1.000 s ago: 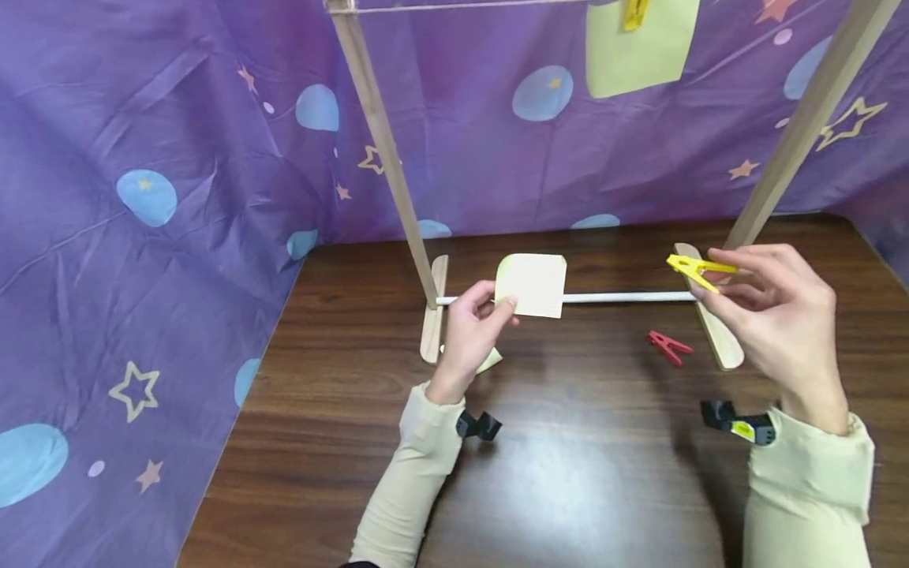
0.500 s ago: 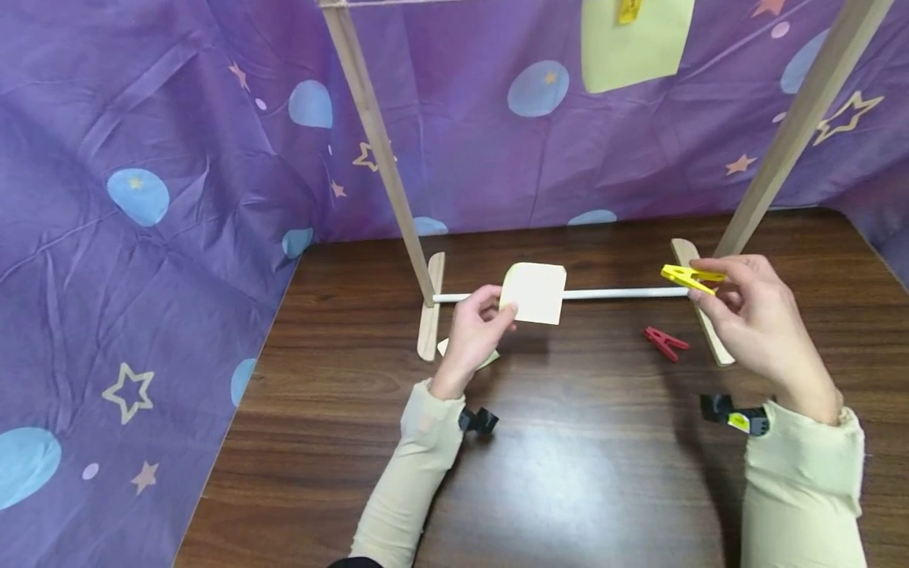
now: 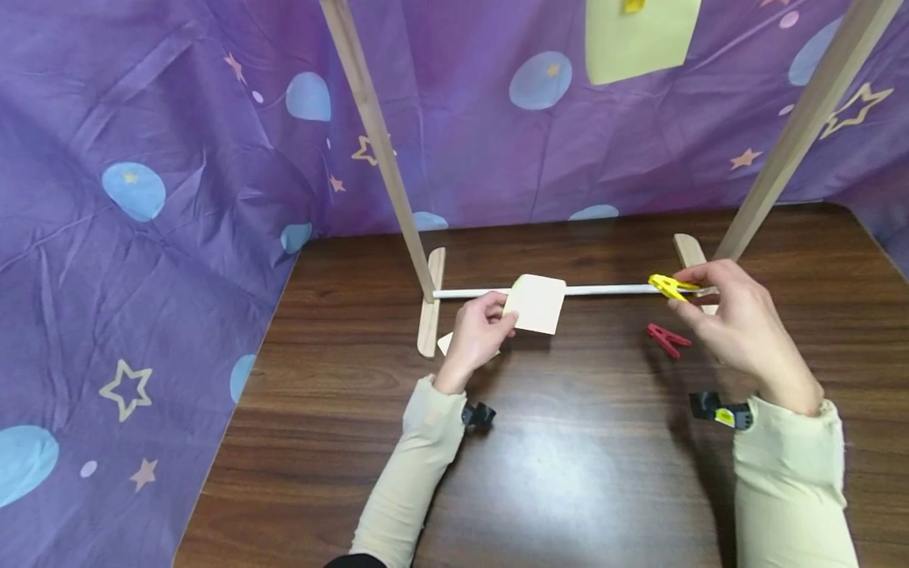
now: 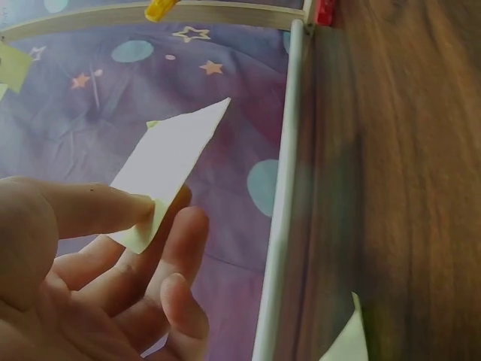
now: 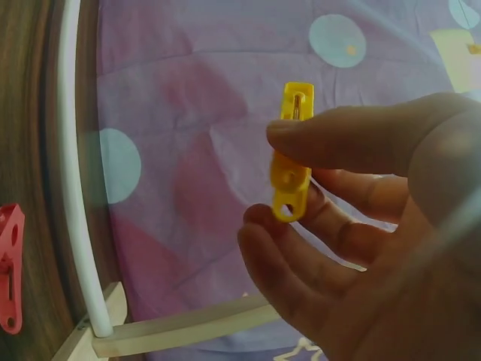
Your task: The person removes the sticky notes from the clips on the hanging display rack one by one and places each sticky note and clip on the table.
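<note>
Paper (image 3: 537, 305) and yellow clip (image 3: 666, 286) stand nearer each other than a second ago: the right hand (image 3: 738, 331) has come leftward and lower, while the left hand (image 3: 479, 335) has dipped only slightly. The two things remain apart, so the paper is not yet clipped; the shift reads as bringing them together. Left fingers pinch the paper by its lower left corner, thumb in front, holding it tilted in the air above the desk (image 3: 568, 489). Right fingers are clamped on the yellow clip, the hand reaching in from the right, near a red clip (image 3: 668, 340); whether the yellow clip's tips are parted, I cannot tell
</note>
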Available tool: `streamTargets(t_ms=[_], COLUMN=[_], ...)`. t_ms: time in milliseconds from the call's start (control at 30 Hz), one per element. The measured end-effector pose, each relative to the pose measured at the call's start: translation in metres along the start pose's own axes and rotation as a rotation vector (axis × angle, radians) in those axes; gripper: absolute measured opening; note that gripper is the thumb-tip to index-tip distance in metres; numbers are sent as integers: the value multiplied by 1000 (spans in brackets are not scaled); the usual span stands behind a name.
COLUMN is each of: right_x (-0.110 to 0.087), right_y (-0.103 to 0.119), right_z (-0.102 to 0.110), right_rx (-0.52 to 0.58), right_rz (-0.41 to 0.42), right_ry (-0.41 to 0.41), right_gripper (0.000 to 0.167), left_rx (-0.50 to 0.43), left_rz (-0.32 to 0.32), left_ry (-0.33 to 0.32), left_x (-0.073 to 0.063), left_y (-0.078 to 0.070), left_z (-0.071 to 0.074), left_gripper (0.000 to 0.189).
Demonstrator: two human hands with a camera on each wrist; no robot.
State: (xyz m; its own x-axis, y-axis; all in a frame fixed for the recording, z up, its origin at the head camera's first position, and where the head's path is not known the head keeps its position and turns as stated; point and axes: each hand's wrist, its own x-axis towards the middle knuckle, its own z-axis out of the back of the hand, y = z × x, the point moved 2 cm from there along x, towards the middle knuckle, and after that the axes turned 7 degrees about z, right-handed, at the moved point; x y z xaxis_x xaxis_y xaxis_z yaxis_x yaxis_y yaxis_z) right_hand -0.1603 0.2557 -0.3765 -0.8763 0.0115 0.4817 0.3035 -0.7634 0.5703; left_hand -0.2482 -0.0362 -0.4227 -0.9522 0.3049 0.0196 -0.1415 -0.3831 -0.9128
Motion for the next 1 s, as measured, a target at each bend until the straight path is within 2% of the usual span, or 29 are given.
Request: streamTargets(t_ms=[167, 267, 333, 533, 767, 1000], right_x=[0, 1, 1, 1, 2, 2], right_y=[-3, -4, -5, -10, -13, -15], right_z=[-2, -4, -5, -13, -23, -35], right_rx=[-58, -80, -84, -71, -48, -44], right_rz=[-28, -59, -74, -41, -57, -75], right_ry=[49, 92, 122, 231, 300, 378], right_gripper=[30, 30, 29, 25, 24, 22], left_rx=[208, 284, 301, 319, 395, 503], left_rz=[4, 12, 22, 36, 47, 3], left_ry=[-23, -24, -18, -14, -26, -18], left_x=[1, 0, 0, 0, 1, -1], left_y=[4, 5, 6, 9, 15, 17], left_z=[-4, -6, -7, -9, -12, -15], left_gripper=[17, 17, 17, 17, 17, 20])
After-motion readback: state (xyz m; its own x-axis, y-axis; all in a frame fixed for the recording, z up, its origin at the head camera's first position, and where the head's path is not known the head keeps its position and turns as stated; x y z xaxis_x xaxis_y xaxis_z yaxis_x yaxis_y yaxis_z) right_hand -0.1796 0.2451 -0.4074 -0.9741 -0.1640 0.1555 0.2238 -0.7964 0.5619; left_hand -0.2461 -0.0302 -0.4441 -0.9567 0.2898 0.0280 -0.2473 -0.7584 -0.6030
